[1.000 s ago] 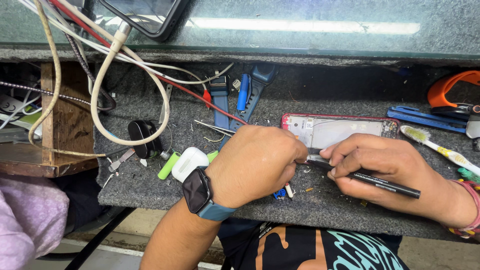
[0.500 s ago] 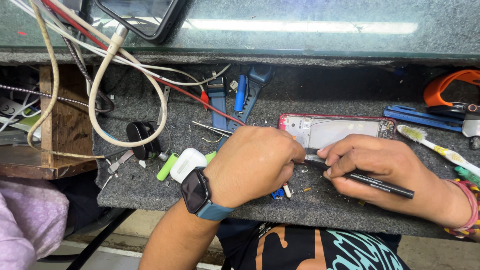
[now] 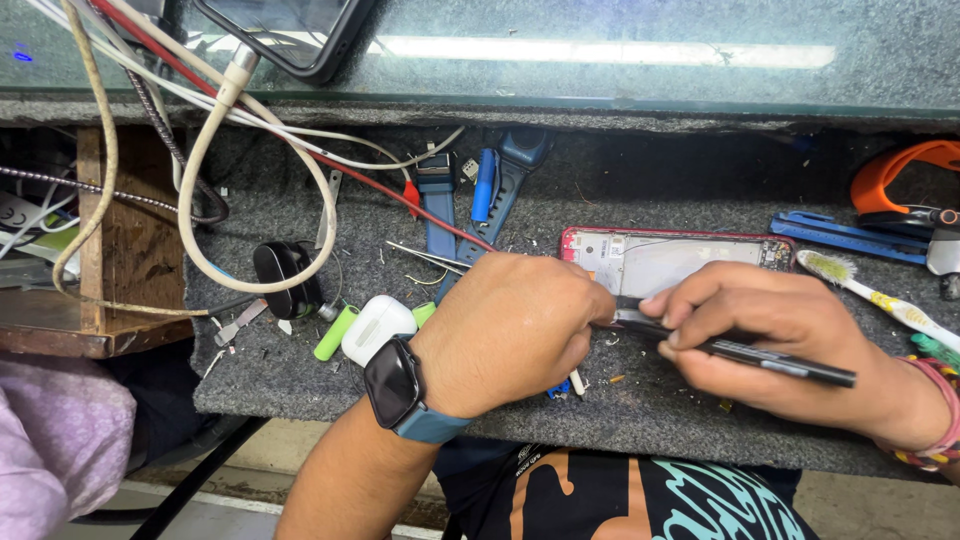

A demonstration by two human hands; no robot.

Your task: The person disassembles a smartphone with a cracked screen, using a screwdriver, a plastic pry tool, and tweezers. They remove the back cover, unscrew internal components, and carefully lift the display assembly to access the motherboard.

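The left hand (image 3: pixel 515 335) is curled closed over the near left corner of an opened phone (image 3: pixel 665 262), a red-framed body lying flat on the grey table (image 3: pixel 700 420) with its back cover off and the inner plates and boards exposed. Its fingertips press down at the phone's lower edge; whether they also pinch a small part there cannot be told, since the knuckles hide it. A dark smartwatch (image 3: pixel 392 385) sits on that wrist.

The right hand (image 3: pixel 790 335) is closed in a pen grip around a thin black tool (image 3: pixel 760 355), whose tip points left and meets the phone's near edge, just beside the left fingertips. The handle runs back along the right forearm side.

As for progress, the phone is already open and stripped of its cover, so the disassembly part looks done; the work on the lower edge seems to be under way, and nothing shows it reassembled.

Beyond the left hand lie blue watch straps (image 3: pixel 500 190), tweezers (image 3: pixel 425 258) and looping white cables (image 3: pixel 200 180). Left of its wrist are a white earbud case (image 3: pixel 375 325) and a green cylinder (image 3: pixel 335 333). Past the right hand lies a toothbrush (image 3: pixel 870 290), with an orange strap (image 3: pixel 900 170) further off.
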